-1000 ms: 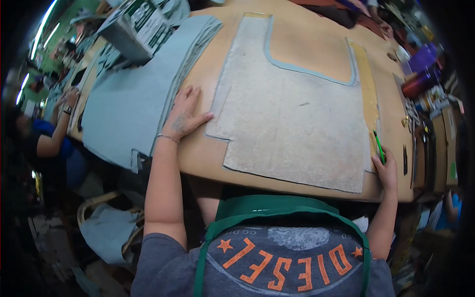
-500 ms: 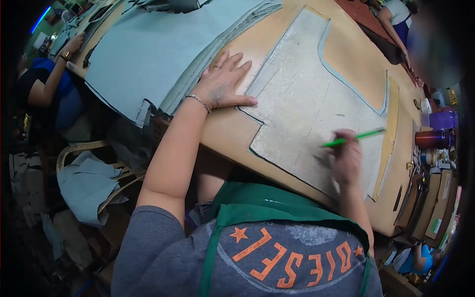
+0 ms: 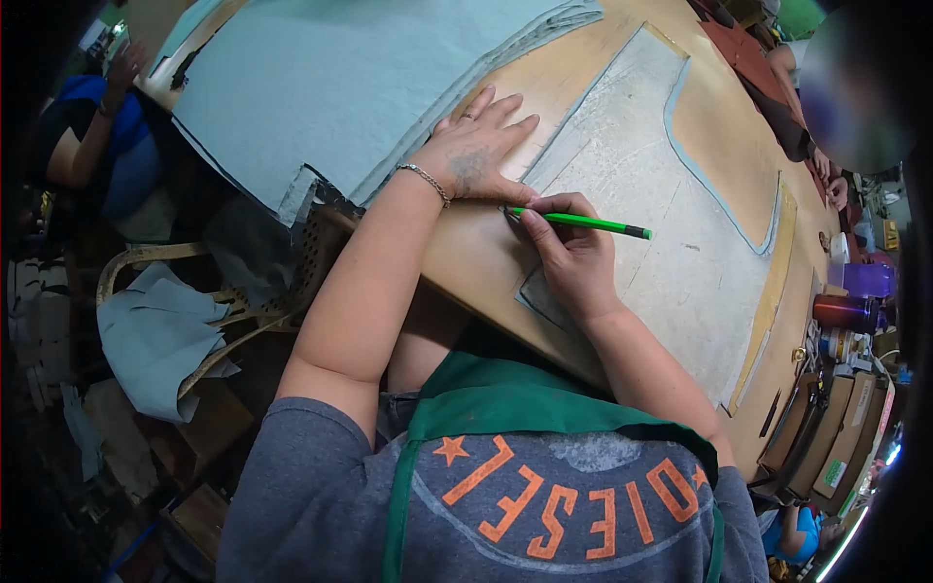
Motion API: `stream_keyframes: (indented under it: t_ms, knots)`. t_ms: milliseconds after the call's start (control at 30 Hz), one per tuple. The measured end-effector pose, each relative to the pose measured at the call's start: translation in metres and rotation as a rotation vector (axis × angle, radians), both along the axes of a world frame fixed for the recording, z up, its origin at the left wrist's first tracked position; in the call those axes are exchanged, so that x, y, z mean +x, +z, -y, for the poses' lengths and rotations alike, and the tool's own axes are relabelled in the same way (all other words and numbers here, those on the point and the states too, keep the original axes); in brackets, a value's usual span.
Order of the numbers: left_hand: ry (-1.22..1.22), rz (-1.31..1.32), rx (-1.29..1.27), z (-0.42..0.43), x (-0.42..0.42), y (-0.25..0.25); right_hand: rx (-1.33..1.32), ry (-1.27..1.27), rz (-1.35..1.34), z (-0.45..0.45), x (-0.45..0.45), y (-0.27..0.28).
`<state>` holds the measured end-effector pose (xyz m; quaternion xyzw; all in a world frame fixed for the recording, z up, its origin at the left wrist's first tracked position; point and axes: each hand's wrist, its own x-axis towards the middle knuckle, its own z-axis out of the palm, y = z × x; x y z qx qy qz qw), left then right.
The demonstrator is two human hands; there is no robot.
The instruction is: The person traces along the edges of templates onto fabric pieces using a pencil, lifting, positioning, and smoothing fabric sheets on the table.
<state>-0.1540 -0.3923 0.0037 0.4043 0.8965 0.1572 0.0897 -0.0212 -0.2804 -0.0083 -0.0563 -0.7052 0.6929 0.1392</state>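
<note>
My left hand (image 3: 476, 155) lies flat with its fingers spread on the table, the thumb at the left edge of a worn grey pattern board (image 3: 632, 185). My right hand (image 3: 578, 257) grips a green pencil (image 3: 607, 225) with a dark band near its end. Its tip points left, at the board's notched edge close to my left thumb. Thin blue-grey material (image 3: 671, 115) shows along the board's rim, beneath it. Part of the notch is hidden behind my right hand.
A stack of blue-grey sheets (image 3: 330, 78) covers the table's left side. A chair (image 3: 146, 255) holds a draped scrap (image 3: 165, 340). Purple containers (image 3: 865, 280) and upright boxes (image 3: 841, 437) line the right. Another person (image 3: 107, 146) is at the far left.
My right hand has moved left and up with the pencil, from the board's lower right to its notched left edge. My left hand stays spread beside the board; the view has shifted slightly.
</note>
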Motion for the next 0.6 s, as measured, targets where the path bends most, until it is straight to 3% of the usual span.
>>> stream_keyframes:
  t_ms: [200,233,300,400,600]
  knots:
    - [-0.002,-0.002,0.001,0.0,0.003,0.001,0.208,-0.06,-0.052,-0.017,0.02,0.002]
    - [0.0,-0.006,0.002,0.0,0.002,0.001,0.064,-0.064,0.082,-0.021,0.028,0.005]
    - [0.01,-0.007,0.008,0.0,0.004,-0.001,-0.013,-0.062,0.03,-0.02,0.031,0.006]
    - [0.004,-0.029,0.007,0.0,0.002,-0.002,0.187,-0.021,-0.028,-0.013,0.013,0.01]
    - [-0.001,-0.045,-0.006,0.0,0.001,0.0,0.173,0.001,0.059,-0.022,0.018,0.007]
